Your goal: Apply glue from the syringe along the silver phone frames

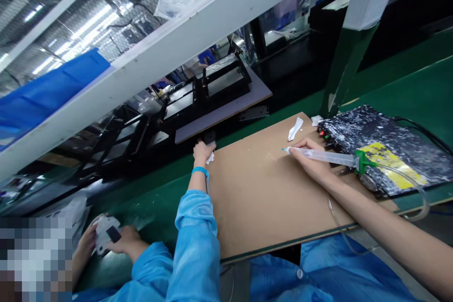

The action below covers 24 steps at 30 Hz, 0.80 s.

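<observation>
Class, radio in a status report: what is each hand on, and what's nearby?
Right hand gripping clear syringe with green fitting, tip over cardboard board. Left hand at board edge, by small black piece. Crumpled white wipe on board ahead.

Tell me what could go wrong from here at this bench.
The clear tube looping from the green-capped syringe in the right hand could snag on the bench edge and tug the syringe. The syringe tip might also smear the cardboard sheet, which already shows white residue.

Cardboard sheet point(255, 198) on green bench point(417, 82) holds crumpled wipe point(295, 129).
</observation>
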### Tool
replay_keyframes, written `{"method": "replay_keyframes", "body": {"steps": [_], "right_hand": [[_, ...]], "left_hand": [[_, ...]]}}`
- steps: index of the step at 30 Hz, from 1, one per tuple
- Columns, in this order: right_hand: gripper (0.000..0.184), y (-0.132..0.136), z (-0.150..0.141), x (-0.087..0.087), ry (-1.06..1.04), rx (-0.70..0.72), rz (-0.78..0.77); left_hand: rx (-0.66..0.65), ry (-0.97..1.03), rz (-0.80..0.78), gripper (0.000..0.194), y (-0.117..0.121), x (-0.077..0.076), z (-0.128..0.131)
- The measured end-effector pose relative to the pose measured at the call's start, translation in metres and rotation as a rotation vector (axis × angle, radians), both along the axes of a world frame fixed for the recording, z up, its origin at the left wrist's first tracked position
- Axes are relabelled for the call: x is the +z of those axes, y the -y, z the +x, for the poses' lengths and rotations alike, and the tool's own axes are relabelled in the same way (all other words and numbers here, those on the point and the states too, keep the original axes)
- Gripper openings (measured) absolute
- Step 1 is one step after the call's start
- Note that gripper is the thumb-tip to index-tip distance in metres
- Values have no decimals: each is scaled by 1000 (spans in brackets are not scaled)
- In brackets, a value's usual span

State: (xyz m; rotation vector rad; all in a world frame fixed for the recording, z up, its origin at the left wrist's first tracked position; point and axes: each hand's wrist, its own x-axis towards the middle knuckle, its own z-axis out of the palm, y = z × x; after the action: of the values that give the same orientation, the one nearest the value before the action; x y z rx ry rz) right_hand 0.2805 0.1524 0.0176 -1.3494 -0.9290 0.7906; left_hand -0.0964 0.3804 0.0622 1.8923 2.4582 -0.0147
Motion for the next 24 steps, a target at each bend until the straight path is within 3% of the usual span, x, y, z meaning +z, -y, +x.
{"method": "replay_keyframes", "body": {"steps": [9, 17, 21, 24], "right_hand": [[47, 0, -1, 0, 9, 9, 17], [45, 2, -2, -1, 19, 7, 36], [47, 2, -3, -3, 22, 4, 54], [48, 2, -3, -4, 22, -7, 50]], "left_hand": [[-213, -211, -2, 82, 22, 39, -5], [-400, -331, -9, 76, 62, 64, -9], [-505, -329, 23, 77, 76, 80, 3], [-595, -262, 53, 81, 88, 91, 27]]}}
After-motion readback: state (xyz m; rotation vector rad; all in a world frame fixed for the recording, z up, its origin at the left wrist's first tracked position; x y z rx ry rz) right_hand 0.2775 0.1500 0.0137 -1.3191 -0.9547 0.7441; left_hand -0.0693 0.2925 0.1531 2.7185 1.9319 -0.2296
